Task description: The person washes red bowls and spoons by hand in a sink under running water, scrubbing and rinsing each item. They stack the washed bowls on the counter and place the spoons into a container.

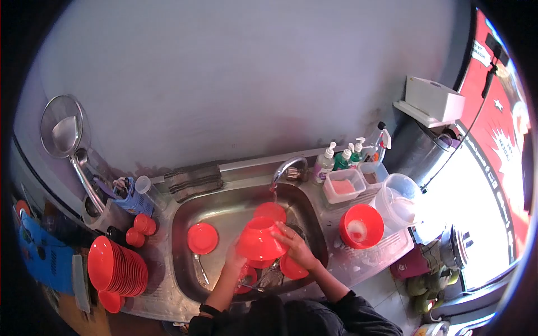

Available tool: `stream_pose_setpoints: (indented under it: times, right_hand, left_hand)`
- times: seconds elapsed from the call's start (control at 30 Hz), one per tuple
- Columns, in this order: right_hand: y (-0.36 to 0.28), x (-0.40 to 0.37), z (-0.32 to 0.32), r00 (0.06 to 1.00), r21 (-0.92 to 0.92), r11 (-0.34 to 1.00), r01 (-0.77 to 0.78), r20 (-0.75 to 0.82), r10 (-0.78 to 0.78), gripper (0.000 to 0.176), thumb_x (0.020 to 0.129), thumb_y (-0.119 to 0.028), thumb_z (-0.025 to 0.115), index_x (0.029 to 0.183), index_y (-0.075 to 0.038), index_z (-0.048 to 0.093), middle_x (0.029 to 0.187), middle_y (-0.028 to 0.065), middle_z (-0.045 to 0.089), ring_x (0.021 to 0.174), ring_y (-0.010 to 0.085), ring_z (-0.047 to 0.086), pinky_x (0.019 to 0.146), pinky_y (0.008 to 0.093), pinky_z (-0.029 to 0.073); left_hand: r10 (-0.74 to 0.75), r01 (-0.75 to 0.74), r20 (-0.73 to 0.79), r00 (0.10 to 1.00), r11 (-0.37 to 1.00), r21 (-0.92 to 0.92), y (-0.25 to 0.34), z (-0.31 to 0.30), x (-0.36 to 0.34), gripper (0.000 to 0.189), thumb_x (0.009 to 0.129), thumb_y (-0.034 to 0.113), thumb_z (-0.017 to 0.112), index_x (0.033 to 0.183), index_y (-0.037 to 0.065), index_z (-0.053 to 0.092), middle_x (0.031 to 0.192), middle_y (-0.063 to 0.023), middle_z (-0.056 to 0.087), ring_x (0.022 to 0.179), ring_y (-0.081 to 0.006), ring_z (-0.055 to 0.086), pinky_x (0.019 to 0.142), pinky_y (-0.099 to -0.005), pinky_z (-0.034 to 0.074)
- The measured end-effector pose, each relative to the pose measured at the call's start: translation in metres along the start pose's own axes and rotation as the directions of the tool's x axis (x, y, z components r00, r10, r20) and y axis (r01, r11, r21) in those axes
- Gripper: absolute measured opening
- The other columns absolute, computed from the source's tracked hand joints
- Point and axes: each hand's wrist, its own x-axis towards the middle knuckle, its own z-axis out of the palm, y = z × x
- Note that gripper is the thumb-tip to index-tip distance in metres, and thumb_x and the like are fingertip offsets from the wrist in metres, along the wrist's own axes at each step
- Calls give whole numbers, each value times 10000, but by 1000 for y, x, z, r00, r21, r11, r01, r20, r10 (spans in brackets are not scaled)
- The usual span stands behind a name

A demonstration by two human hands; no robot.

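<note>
A red bowl (261,242), tilted with its base facing up, is held between both hands over the metal sink (188,274). My left hand (236,259) grips its left side, the fingers mostly hidden behind it. On its right side lies my right hand (297,248), fingers on the outer wall. Just behind the bowl is the faucet (290,168), with water below its spout. Inside the sink are a small red plate (203,238), a spoon (202,270) and several red dishes partly hidden under the held bowl.
Stacked red bowls (117,267) and small red cups (140,229) stand at the left. Along the right are a red bowl with suds (362,226), a clear bucket (397,201), a plastic tub (343,186) and soap bottles (324,163). A cloth (193,182) lies behind the sink.
</note>
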Motion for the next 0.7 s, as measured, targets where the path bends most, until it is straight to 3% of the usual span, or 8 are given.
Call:
stream_pose_setpoints:
  times: [0.07,0.13,0.2,0.23,0.33,0.57,0.67,0.7]
  right_hand:
    - [13,-4,5,989,59,992,-112,-91,117,595,591,148,363,1132,-95,410,1192,142,344,1096,268,351,895,314,308]
    - [28,-9,10,957,114,971,-212,-176,230,581,627,154,361,1155,-88,377,1187,131,354,1083,261,368,892,315,311]
    - [38,-16,27,852,942,276,-192,20,524,461,752,60,365,1190,-77,312,1157,99,393,1022,229,429,868,318,332]
    - [45,-18,35,810,989,-35,-144,138,569,337,828,-89,356,1163,-57,335,1103,71,444,959,183,471,837,318,359]
    - [40,-3,32,752,883,-442,-159,398,525,336,816,-201,419,1111,-44,388,1051,69,484,963,161,468,797,304,394]
    - [39,31,21,729,951,-128,-282,299,616,300,813,-179,427,1072,-29,415,961,57,528,881,170,511,771,290,405]
    - [59,46,34,756,953,201,-227,42,653,309,799,-159,446,1083,-43,409,914,50,536,832,171,525,714,291,422]
    - [63,49,40,774,766,519,-380,-43,632,299,780,-127,455,1070,-68,415,886,66,544,818,177,530,703,288,425]
  left_hand:
    - [-120,126,42,992,976,-178,2,20,1,356,851,241,285,1135,38,352,1126,-120,423,1034,-251,409,892,-386,313]
    - [45,-45,-19,999,998,32,-7,42,5,378,844,283,315,1133,43,356,1131,-102,422,1042,-232,402,884,-377,325]
    - [30,-25,-44,999,995,100,-8,36,9,426,824,339,340,1144,57,350,1157,-96,398,1066,-236,375,901,-393,300]
    - [34,-21,-77,996,986,167,-8,30,10,477,803,394,365,1155,72,344,1183,-90,373,1091,-240,349,917,-408,276]
    - [25,16,-202,979,981,195,-12,6,9,551,767,466,389,1167,92,333,1202,-74,353,1100,-240,337,929,-408,259]
    - [205,82,-334,920,734,675,-6,3,7,474,770,447,405,1130,142,371,1040,-32,455,954,-197,460,769,-360,379]
    - [183,188,-489,853,766,615,-8,-5,8,411,770,399,418,1106,164,387,954,-26,464,889,-176,484,696,-306,377]
    - [126,209,-478,869,783,587,-8,-9,8,402,767,383,423,1109,174,385,964,-30,463,895,-187,483,709,-308,372]
